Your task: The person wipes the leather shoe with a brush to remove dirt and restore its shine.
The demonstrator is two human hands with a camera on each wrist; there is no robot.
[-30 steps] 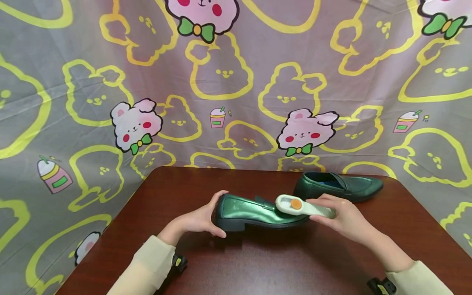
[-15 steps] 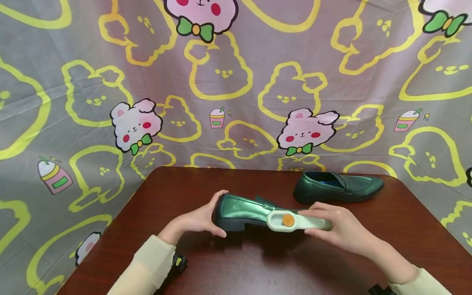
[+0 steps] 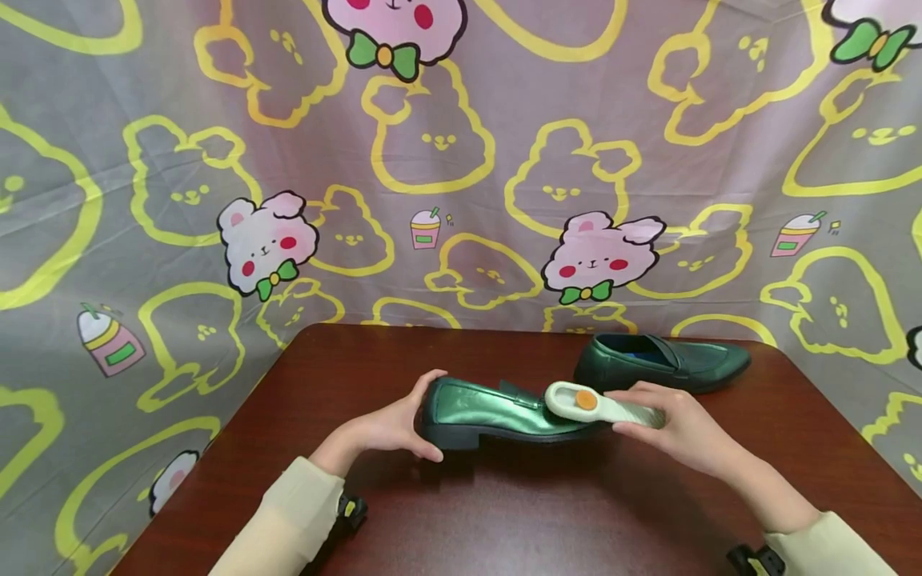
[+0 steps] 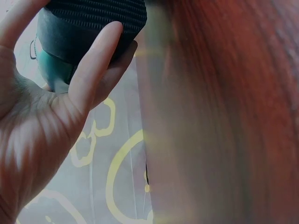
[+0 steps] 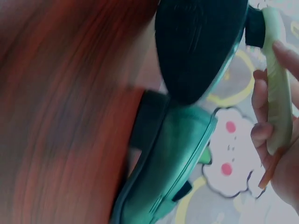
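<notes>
The left hand point(image 3: 389, 424) grips the heel end of a shiny green loafer point(image 3: 497, 412), which is held above the table with its toe to the right. In the left wrist view, fingers and thumb wrap around the black heel point(image 4: 93, 28). The right hand point(image 3: 677, 424) pinches the handle of a pale green brush point(image 3: 605, 406) with an orange button, whose head lies against the front part of the loafer. From the right wrist view, the brush point(image 5: 279, 93) stands beside the dark sole point(image 5: 201, 42), with fingers around its handle.
A second green loafer point(image 3: 663, 364) rests on the dark red-brown table point(image 3: 504, 512) at the back right, behind the right hand. A patterned cloth point(image 3: 475, 176) with cartoon animals hangs behind and beside the table.
The brush went down over the loafer's side half a second ago and is now back up and farther right, near the toe. The left hand and the loafer have barely moved.
</notes>
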